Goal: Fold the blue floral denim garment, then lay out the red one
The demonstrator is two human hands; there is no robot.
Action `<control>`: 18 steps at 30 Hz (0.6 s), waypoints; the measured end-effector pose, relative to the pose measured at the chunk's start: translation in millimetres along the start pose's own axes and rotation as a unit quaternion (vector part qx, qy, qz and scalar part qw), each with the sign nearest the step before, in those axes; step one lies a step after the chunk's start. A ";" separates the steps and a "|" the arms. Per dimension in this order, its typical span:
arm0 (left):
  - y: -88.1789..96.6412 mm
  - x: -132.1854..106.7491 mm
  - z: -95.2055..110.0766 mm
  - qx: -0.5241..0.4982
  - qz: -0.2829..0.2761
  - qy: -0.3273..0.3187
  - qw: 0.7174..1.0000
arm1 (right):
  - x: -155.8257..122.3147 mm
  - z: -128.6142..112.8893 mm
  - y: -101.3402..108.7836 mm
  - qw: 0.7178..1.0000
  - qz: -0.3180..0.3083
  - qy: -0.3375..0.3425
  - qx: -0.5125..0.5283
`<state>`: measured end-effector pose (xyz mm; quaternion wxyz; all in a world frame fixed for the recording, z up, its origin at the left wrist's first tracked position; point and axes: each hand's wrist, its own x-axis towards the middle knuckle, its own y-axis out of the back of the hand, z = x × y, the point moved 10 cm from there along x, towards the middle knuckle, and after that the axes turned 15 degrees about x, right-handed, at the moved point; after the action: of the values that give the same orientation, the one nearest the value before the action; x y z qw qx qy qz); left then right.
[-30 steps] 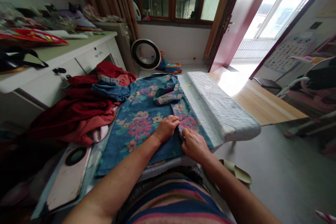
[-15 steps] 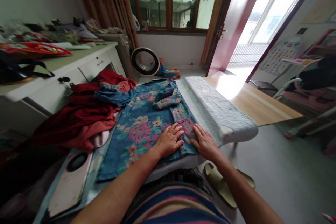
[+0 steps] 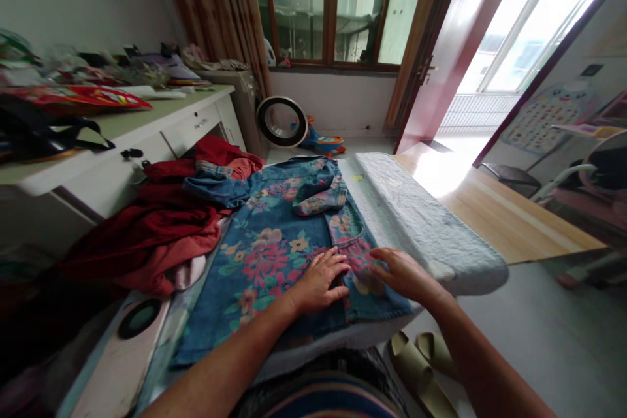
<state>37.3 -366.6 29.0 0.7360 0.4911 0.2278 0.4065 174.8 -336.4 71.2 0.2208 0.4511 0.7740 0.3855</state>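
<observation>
A blue denim garment point(image 3: 267, 245) printed with red and yellow flowers lies spread on a padded board in front of me. My left hand point(image 3: 321, 279) rests flat on it with the fingers spread, near the front opening. My right hand point(image 3: 399, 272) lies flat beside it, fingers stretched over the garment's right edge. A folded sleeve point(image 3: 321, 196) lies across the upper part of the garment. Neither hand holds anything.
A heap of red clothes point(image 3: 161, 222) lies left of the garment. A white padded roll point(image 3: 426, 222) runs along the right. A white desk point(image 3: 122, 137) with clutter stands at the left, a wooden tabletop point(image 3: 509, 215) at the right. Slippers point(image 3: 421, 366) lie on the floor.
One second ago both hands were closed on the fabric; they have opened and now lie flat. The right hand has slid a little to the right over the edge.
</observation>
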 end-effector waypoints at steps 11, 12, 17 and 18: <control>39.6 6.1 -124.4 -0.392 0.144 0.285 0.863 | 186.4 30.7 27.0 0.991 0.126 -0.052 -0.009; 34.3 5.9 -128.4 -0.427 0.138 0.302 0.841 | 198.2 37.3 27.2 0.987 0.137 -0.078 -0.007; 18.3 10.4 -123.3 -0.573 0.136 0.326 0.740 | 231.4 49.6 19.8 0.983 0.137 -0.119 0.006; 17.0 12.2 -121.7 -0.596 0.140 0.327 0.720 | 233.1 50.3 19.2 0.983 0.135 -0.123 0.012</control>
<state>-51.6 -287.9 -5.1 0.6909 -0.1861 0.0940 0.6923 104.2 -108.2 57.4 0.2548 0.5978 0.6778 0.3441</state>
